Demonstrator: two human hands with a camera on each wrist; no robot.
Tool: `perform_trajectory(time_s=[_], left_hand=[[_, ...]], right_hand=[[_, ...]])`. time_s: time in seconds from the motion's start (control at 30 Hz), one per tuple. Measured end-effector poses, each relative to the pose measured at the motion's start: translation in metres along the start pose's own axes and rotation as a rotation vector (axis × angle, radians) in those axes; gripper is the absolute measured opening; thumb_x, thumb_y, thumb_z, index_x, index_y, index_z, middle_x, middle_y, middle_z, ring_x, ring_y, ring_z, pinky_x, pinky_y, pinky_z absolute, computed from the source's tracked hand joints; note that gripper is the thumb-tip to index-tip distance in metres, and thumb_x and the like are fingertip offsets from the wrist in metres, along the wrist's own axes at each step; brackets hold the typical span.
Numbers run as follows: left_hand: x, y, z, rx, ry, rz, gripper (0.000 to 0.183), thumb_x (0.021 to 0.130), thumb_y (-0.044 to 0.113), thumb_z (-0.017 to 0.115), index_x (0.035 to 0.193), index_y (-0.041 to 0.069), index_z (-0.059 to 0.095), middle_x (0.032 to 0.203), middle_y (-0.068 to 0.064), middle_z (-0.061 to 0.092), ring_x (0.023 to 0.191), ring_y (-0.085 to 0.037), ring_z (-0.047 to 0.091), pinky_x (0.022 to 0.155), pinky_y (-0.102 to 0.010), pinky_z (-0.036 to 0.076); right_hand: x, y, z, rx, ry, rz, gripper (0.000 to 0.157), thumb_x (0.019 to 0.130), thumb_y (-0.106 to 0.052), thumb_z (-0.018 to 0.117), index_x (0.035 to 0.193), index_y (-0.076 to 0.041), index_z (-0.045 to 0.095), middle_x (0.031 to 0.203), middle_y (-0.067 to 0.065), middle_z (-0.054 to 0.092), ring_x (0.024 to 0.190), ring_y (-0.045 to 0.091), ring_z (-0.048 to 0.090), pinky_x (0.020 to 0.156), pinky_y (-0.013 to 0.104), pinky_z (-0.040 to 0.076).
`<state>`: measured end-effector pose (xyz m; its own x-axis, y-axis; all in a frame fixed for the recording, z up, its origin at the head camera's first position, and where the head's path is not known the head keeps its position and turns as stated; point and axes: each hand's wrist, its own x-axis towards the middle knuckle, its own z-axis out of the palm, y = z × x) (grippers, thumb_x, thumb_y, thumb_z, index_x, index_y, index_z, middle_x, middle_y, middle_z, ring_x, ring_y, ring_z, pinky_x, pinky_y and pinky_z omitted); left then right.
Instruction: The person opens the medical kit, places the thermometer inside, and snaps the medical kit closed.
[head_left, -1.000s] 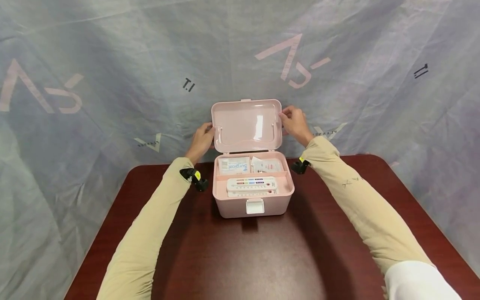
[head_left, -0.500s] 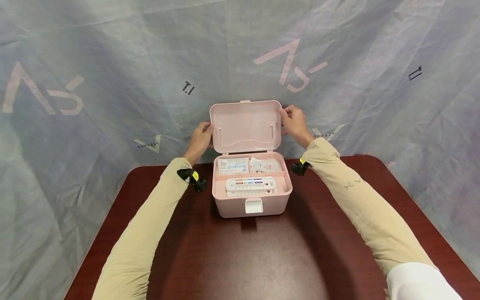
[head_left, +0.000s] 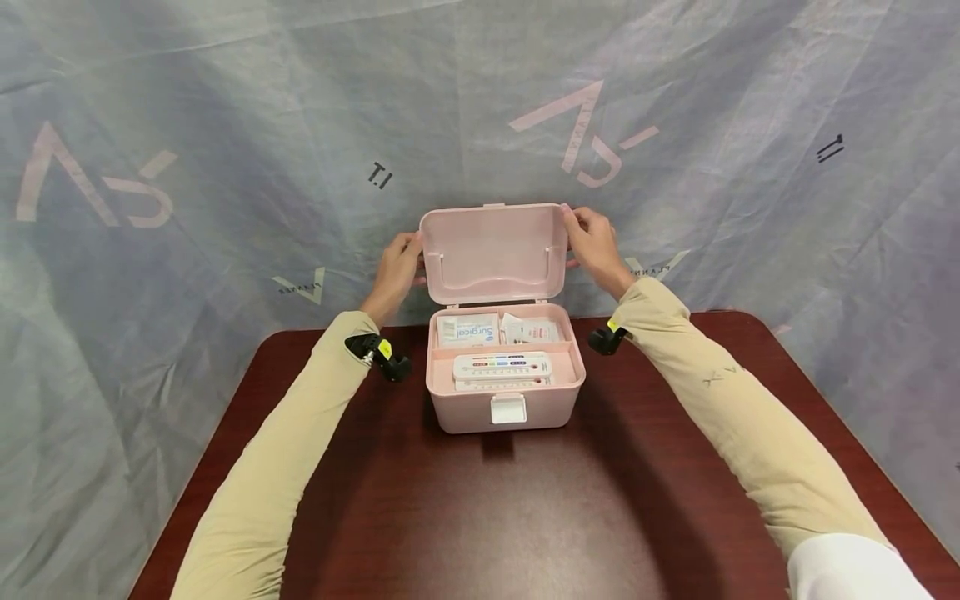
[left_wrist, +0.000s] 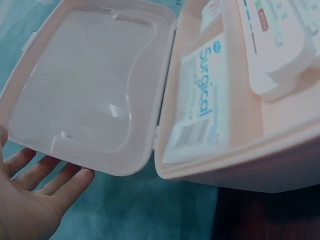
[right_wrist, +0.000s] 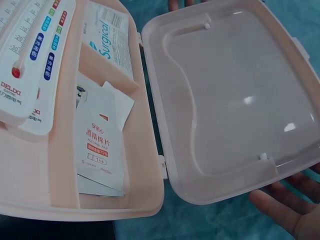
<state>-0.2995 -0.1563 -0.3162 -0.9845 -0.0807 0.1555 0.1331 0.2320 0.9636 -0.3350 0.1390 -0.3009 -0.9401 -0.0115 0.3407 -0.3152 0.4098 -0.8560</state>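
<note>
A pink plastic first-aid box [head_left: 465, 412] stands on the table with its lid [head_left: 491, 246] raised at the back. My left hand [head_left: 396, 271] holds the lid's left edge; in the left wrist view its fingers [left_wrist: 70, 187] reach behind the lid. At the upper right corner, my right hand [head_left: 594, 246] grips the lid's edge, fingers partly hidden behind it. Two white thermometers [head_left: 501, 367] lie stacked in the front compartment. A packet marked Surgical [head_left: 467, 330] sits in the back left compartment, and alcohol pad sachets [right_wrist: 97, 137] lie in the back right one.
The dark red-brown table [head_left: 480, 517] spreads out in front of the box. A grey printed cloth [head_left: 480, 100] hangs close behind the lid and along both sides. A white latch [head_left: 508, 408] is on the box front.
The lid has tipped slightly forward, and the bright reflection inside it has gone from the head view. Both hands have moved slightly up along its edges. The box contents have not moved.
</note>
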Motion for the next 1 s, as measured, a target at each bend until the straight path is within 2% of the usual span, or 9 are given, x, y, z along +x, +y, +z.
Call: perform_trajectory(time_s=[0.4,0.6,0.8,1.0], left_hand=[[-0.005,0.011,-0.001,-0.016,0.014,0.076,0.046,0.1,0.04,0.045,0.134,0.01,0.049,0.126,-0.011,0.053,0.109,-0.027,0.055,0.087,-0.047,0.051],[-0.011,0.012,0.0,-0.001,0.018,0.106,0.046,0.099,0.039,0.047,0.134,0.01,0.049,0.127,-0.012,0.054,0.11,-0.027,0.056,0.087,-0.045,0.051],[-0.017,0.014,-0.001,0.006,0.012,0.133,0.044,0.099,0.036,0.048,0.133,0.008,0.05,0.128,-0.013,0.055,0.111,-0.028,0.056,0.087,-0.043,0.052],[-0.021,0.014,-0.004,-0.001,0.015,0.166,0.044,0.099,0.033,0.05,0.131,0.004,0.05,0.126,-0.017,0.055,0.11,-0.031,0.056,0.086,-0.043,0.052]], right_hand=[[-0.005,-0.007,-0.009,-0.007,-0.026,-0.039,0.06,0.094,-0.055,0.045,0.112,0.001,0.061,0.101,0.019,0.057,0.091,0.032,0.06,0.067,0.044,0.057],[-0.01,-0.008,-0.014,0.004,-0.032,-0.075,0.056,0.094,-0.052,0.049,0.114,-0.002,0.063,0.104,0.017,0.059,0.092,0.03,0.059,0.068,0.042,0.057],[-0.017,-0.009,-0.017,0.021,-0.048,-0.096,0.053,0.093,-0.051,0.052,0.116,-0.004,0.062,0.107,0.015,0.059,0.093,0.03,0.058,0.071,0.045,0.056],[-0.022,-0.013,-0.019,0.039,-0.059,-0.109,0.049,0.093,-0.047,0.054,0.116,-0.005,0.062,0.106,0.015,0.061,0.091,0.032,0.059,0.064,0.029,0.057]])
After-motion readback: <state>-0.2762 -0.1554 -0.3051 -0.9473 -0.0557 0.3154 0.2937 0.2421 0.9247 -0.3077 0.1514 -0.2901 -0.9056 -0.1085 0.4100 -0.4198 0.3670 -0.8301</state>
